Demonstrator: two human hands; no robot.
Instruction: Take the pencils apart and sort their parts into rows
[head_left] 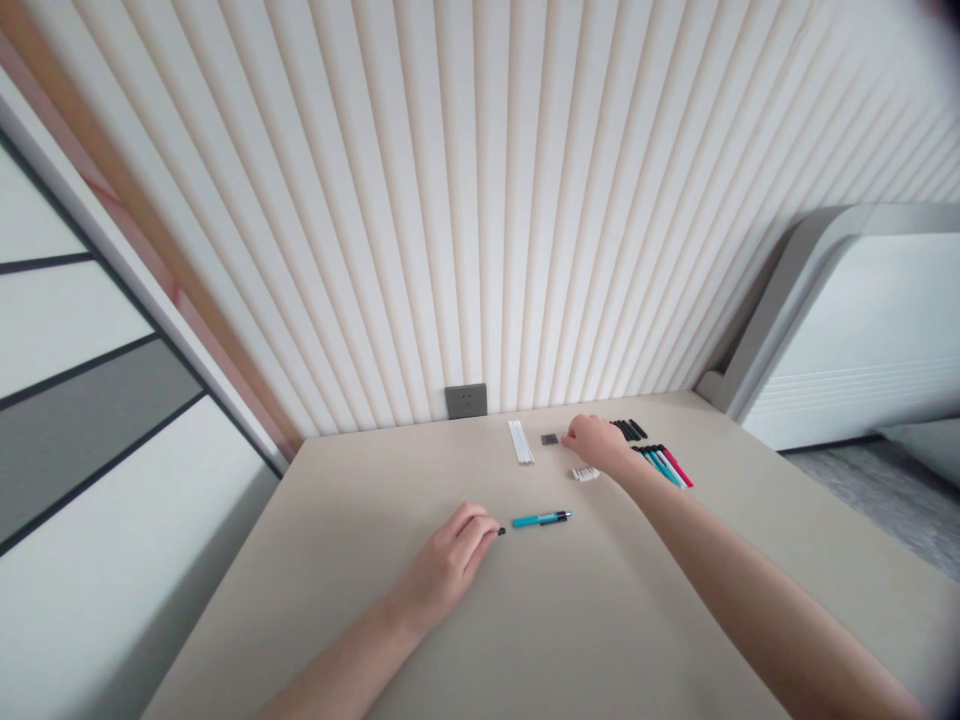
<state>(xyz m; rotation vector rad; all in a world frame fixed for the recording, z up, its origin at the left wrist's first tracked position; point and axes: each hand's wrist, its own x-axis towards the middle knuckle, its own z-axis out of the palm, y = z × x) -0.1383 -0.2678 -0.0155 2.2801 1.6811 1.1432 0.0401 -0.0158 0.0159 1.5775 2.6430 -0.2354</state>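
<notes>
My left hand (459, 552) is closed, its fingertips pinching a small black piece (502, 531) just above the table. Right beside that piece lies a blue pen (534, 519) with a black grip and a pale tip pointing right. Farther back, my right hand (592, 440) reaches down with its fingers bent together; what they hold, if anything, is hidden. Left of it sits a cluster of small dark parts (550, 439). Nearer me, below the right hand, lies a bundle of small white pieces (585, 474).
White thin tubes (520, 442) lie in a row at the table's back. Several black parts (634, 430) and a row of blue, white and red pen barrels (664, 466) lie past my right forearm. A dark wall socket (466, 401) sits behind the beige table (360, 520).
</notes>
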